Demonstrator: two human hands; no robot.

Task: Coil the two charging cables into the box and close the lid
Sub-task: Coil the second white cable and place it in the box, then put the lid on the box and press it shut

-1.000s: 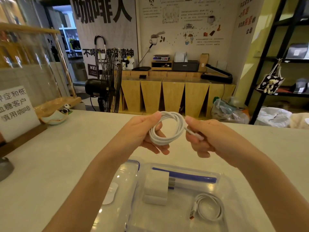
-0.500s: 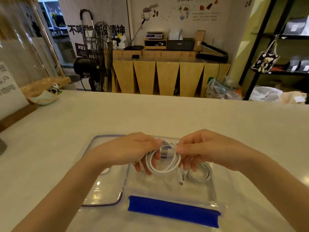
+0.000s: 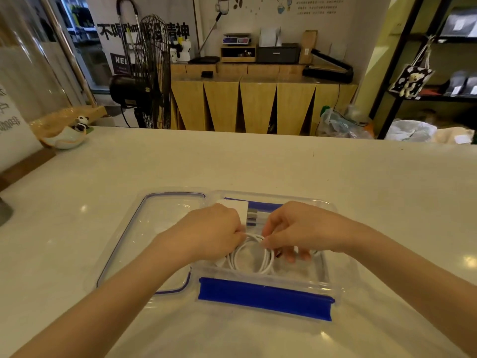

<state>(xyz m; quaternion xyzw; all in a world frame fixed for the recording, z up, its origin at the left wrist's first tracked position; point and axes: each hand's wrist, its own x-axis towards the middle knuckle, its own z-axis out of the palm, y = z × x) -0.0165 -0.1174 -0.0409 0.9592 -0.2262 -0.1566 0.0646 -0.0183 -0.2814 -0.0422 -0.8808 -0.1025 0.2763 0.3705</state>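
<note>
Both hands have dropped further since 0.5 s ago: coiled white cable [image 3: 254, 257] now sits low inside clear box [image 3: 333, 270], near its floor, instead of hovering at rim height. Camera also tilted down a bit, so box reads farther up the bench [image 3: 258, 161].

Left hand [image 3: 209, 233] is curled, fingers pinching the coil's left side; right hand [image 3: 296, 228] pinches the coil's top right w/ thumb + forefinger, other fingers tucked down into the box. 2nd cable is mostly hidden under the right hand; only a sliver shows by the fingertips, can't tell how it lies.

Also in box: white charger block [image 3: 238, 206] at far left corner, w/ metal plug ends beside it. Blue latch [image 3: 265, 297] on near edge of box is folded out flat toward the person; another blue strip shows at the far edge.

Lid [image 3: 144, 228], clear w/ blue seal, lies flat on bench touching box's left side; left forearm crosses over it.

Around: small bowl w/ panda figure [image 3: 81, 122] at far left of bench, well apart from box. Black floor fan [image 3: 147, 73] + wooden counter [image 3: 258, 104] beyond bench.
</note>
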